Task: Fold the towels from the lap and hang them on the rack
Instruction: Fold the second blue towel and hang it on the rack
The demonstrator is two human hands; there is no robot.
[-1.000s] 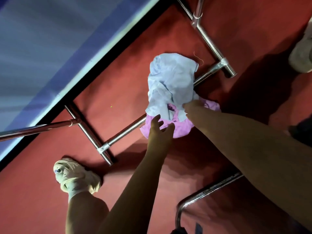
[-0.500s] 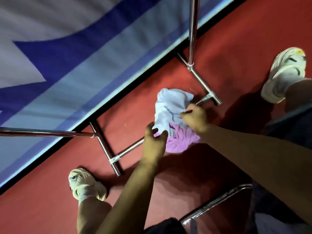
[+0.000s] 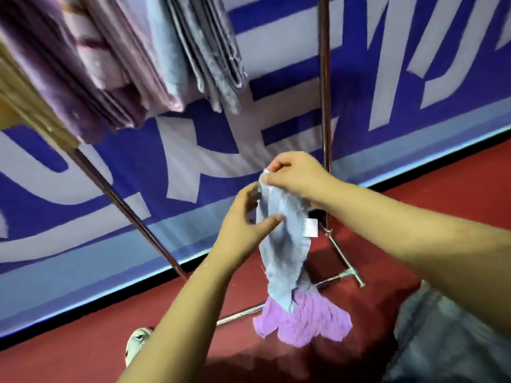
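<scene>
Pinching the pale blue towel (image 3: 279, 252) in a narrow grip, right hand (image 3: 297, 175) at twelve o'clock, left hand (image 3: 243, 230) at nine.

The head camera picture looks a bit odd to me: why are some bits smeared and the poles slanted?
In the head view, the hanging towels at top left are streaked by motion blur; the rack's poles lean apart from wide-angle distortion; the two hands and the light blue towel are fairly sharp; dark shadow lies on the red floor below.
</scene>
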